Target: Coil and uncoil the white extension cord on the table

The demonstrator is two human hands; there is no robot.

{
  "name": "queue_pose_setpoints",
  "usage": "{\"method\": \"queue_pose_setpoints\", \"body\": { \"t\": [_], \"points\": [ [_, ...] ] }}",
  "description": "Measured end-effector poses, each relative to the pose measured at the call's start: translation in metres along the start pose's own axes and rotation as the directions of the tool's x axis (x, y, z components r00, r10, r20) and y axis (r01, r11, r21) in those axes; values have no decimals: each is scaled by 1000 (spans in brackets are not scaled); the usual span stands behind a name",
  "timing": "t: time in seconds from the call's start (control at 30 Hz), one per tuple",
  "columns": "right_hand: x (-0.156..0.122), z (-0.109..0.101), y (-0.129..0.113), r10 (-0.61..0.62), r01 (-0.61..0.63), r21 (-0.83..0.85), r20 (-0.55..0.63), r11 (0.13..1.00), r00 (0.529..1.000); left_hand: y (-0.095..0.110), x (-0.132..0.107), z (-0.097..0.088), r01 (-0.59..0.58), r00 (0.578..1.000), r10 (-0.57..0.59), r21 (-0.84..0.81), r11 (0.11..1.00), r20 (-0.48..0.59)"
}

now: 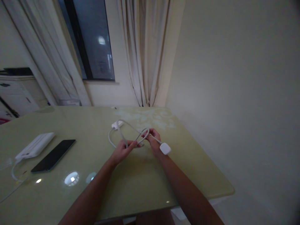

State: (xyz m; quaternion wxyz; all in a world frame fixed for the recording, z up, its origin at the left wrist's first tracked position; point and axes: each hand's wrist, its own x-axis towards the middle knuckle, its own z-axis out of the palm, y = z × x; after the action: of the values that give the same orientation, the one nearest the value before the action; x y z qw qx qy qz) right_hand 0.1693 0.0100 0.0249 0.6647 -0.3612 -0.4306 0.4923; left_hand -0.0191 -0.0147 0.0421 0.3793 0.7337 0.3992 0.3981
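Note:
A white power cord [121, 132] loops between my two hands above the table. My left hand [123, 151] is closed on one stretch of it, thumb pointing right. My right hand [153, 137] pinches another part of the loop a little farther right. A white plug [165, 148] on the cord's end hangs over my right wrist. Beyond my left hand, a white power strip [117, 125] at the other end lies on the table. My fingertips are partly hidden behind the cord.
The glossy pale green table [140, 187] ends at a wall on the right. To the left lie a black-screened phone [53, 156] and a white power bank [35, 145] with a thin white cable [14, 189]. Curtains [146, 53] and a window stand behind.

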Motion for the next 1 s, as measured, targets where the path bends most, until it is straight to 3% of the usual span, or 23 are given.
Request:
{"method": "queue_pose_setpoints", "body": {
  "t": [0.23, 0.4, 0.53, 0.7, 0.8, 0.9, 1.0],
  "points": [
    [-12, 7, -15, -3, 17, -73, 192, 997, 981, -4, -3, 17, -60, 997, 50, -177, 982, -57],
    [-15, 8, -23, -3, 14, -51, 194, 999, 981, -14, -4, 23, -164, 976, 152, -69, 984, -154],
    [-18, 10, -19, 0, 21, -71, 279, 997, 960, -10, -3, 24, -137, 973, 140, 31, 990, -182],
    [-16, 11, -10, -102, 159, -289, 203, 944, 974, -4, 2, 23, -119, 957, 111, -11, 993, -269],
    [-12, 8, -6, -58, 137, -289, 264, 947, 963, -8, 6, 21, -144, 896, 115, -36, 989, -429],
    [-9, 3, -2, -10, 114, -316, 313, 942, 950, -12, 11, 16, -185, 794, 105, -72, 980, -599],
    [-7, -1, 3, 61, 49, -275, 377, 960, 924, -12, 13, 7, -260, 704, 30, -218, 941, -710]
  ]
}}
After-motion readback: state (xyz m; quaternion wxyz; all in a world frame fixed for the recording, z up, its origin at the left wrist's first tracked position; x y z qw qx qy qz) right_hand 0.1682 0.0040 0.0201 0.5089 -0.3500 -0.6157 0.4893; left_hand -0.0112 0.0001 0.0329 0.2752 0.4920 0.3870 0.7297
